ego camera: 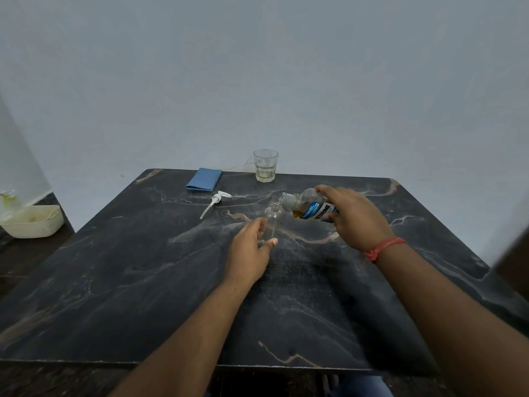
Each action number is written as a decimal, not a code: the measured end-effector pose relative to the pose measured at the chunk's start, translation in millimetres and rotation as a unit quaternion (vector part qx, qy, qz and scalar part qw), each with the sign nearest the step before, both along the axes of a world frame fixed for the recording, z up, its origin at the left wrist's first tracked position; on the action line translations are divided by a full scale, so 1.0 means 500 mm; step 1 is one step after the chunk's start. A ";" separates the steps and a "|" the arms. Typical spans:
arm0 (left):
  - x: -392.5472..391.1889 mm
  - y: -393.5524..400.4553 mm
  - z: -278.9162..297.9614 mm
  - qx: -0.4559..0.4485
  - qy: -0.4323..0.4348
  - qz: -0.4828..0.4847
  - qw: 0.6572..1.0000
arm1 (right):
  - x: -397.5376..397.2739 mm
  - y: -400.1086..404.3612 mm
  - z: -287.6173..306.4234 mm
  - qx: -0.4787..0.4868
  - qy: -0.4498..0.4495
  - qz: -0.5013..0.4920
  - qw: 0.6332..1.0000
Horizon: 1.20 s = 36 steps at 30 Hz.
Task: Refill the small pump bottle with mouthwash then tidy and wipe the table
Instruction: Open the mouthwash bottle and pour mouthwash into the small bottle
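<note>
Small pump bottle (272, 220) stands gripped by left hand (252, 247); right hand (355, 219) grips tilted mouthwash bottle (309, 206) just beside.

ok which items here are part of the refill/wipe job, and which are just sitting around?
In the job:
- small clear bottle, held by left hand
- mouthwash bottle, tilted toward it in right hand
- pump head, lying off the bottle
- blue folded cloth, probably for wiping

Lying about:
- glass at the table's far edge
- cream basket off to the side
</note>
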<state>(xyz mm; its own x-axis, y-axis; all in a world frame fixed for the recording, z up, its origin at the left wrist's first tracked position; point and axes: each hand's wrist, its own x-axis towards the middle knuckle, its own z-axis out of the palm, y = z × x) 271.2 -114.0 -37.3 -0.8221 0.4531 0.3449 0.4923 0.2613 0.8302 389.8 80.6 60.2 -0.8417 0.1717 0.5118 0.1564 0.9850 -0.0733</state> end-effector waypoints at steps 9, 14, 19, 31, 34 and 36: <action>-0.002 -0.002 0.002 0.003 -0.026 0.002 1.000 | -0.014 -0.004 0.032 0.031 -0.028 0.009 0.999; -0.002 -0.001 0.000 0.005 -0.033 0.006 0.999 | -0.021 -0.006 0.039 0.041 -0.041 0.014 0.998; -0.003 -0.001 0.000 0.009 -0.043 0.003 0.999 | -0.025 -0.009 0.047 0.046 -0.050 0.018 0.998; -0.005 0.001 -0.001 0.008 -0.055 0.004 0.998 | -0.031 -0.017 0.066 0.070 -0.057 0.027 0.996; -0.006 0.001 -0.002 0.006 -0.055 0.007 0.998 | -0.032 -0.017 0.068 0.075 -0.061 0.027 0.995; -0.007 0.001 -0.002 0.005 -0.056 0.009 0.998 | -0.033 -0.017 0.069 0.076 -0.062 0.028 0.995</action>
